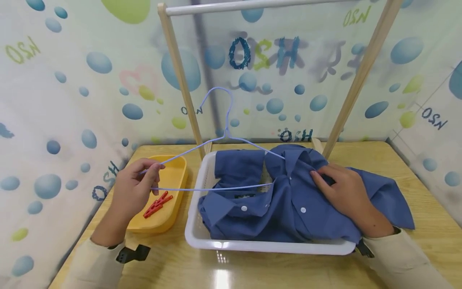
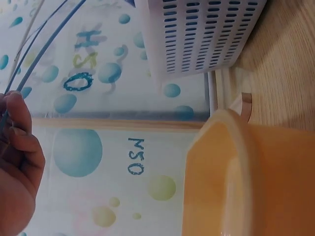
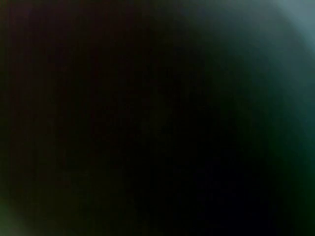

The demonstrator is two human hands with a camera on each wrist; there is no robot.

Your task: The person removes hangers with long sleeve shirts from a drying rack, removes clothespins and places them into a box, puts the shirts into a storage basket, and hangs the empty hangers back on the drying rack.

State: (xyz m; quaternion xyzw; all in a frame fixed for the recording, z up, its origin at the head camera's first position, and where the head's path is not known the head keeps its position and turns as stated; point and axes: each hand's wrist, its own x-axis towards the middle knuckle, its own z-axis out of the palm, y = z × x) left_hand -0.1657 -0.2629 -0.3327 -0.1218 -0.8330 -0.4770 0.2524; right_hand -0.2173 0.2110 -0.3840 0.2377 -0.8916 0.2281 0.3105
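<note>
My left hand [image 1: 135, 186] pinches one end of a thin light-blue clothes hanger [image 1: 187, 151], its hook pointing up. The hanger's other end disappears under the collar and front of a blue buttoned shirt [image 1: 306, 196]. That shirt lies bunched in and over a white basket [image 1: 285, 247], one part spilling past the right side. My right hand [image 1: 341, 190] grips the shirt's front, thumb on top of the cloth. The left wrist view shows fingers [image 2: 22, 118] closed on the hanger's wire. Darkness fills the right wrist view.
A yellow tray [image 1: 183, 172] with red clothespins [image 1: 157, 204] stands left of the basket, under my left hand. Behind the basket rises a wooden rack [image 1: 180, 68] with a white crossbar [image 1: 252, 5]. A patterned curtain backs the wooden table [image 1: 429, 192].
</note>
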